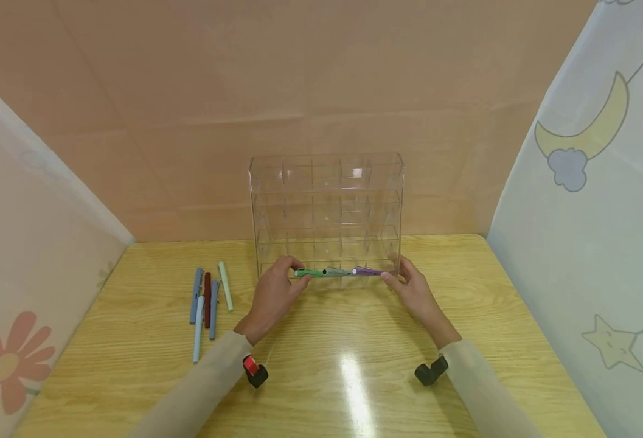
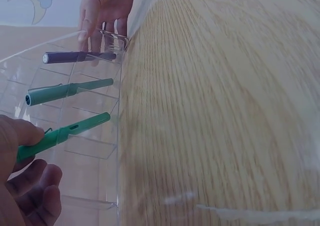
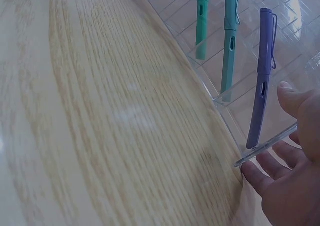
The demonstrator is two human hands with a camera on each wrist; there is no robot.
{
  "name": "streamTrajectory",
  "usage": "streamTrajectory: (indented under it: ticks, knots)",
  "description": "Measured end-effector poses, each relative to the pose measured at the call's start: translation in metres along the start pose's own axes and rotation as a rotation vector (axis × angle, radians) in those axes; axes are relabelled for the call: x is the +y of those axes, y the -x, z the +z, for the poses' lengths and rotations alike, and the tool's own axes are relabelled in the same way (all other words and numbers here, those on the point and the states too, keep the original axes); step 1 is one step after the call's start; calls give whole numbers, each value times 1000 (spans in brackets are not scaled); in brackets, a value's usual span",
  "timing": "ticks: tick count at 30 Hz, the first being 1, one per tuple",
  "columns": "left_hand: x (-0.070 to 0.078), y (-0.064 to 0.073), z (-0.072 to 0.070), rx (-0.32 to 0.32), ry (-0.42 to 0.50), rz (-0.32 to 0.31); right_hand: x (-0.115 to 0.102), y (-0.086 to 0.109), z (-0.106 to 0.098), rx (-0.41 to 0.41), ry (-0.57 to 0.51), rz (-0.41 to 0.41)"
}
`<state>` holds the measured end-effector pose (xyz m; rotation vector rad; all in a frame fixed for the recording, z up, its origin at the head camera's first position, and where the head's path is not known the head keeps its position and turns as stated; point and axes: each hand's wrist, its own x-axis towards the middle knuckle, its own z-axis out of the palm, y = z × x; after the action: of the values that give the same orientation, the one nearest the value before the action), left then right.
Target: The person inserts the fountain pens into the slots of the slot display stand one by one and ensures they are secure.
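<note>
A clear acrylic rack (image 1: pixel 326 187) with rows of small compartments stands upright at the back of the table. My left hand (image 1: pixel 278 292) pinches the green pen (image 2: pixel 65 135) by its upper part, its lower end in the rack's bottom row. Beside it in that row lean a teal pen (image 2: pixel 60 92) and a purple pen (image 3: pixel 262 75). At the rack's right side, my right hand (image 1: pixel 420 295) holds the side panel, thumb on the inner side and fingers outside it. The purple pen is close to that thumb.
On the table's left lie several loose pens: a dark red pen (image 1: pixel 207 299), a light green pen (image 1: pixel 225 286), a pale blue pen (image 1: pixel 198 328) and two darker blue ones. An orange-brown backdrop (image 1: pixel 190 152) rises behind the rack, with patterned cloths on both sides.
</note>
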<state>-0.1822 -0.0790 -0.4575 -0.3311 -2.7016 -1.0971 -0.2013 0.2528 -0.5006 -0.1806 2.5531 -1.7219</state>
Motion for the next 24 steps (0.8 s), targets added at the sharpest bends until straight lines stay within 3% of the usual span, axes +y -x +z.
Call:
streamTrajectory:
  ticks: [13, 24]
  knots:
    - [3, 5, -16, -19, 29, -25, -1, -2, -1, -4, 20, -1]
    - [10, 19, -40, 31, 60, -37, -2, 0, -1, -9, 10, -10]
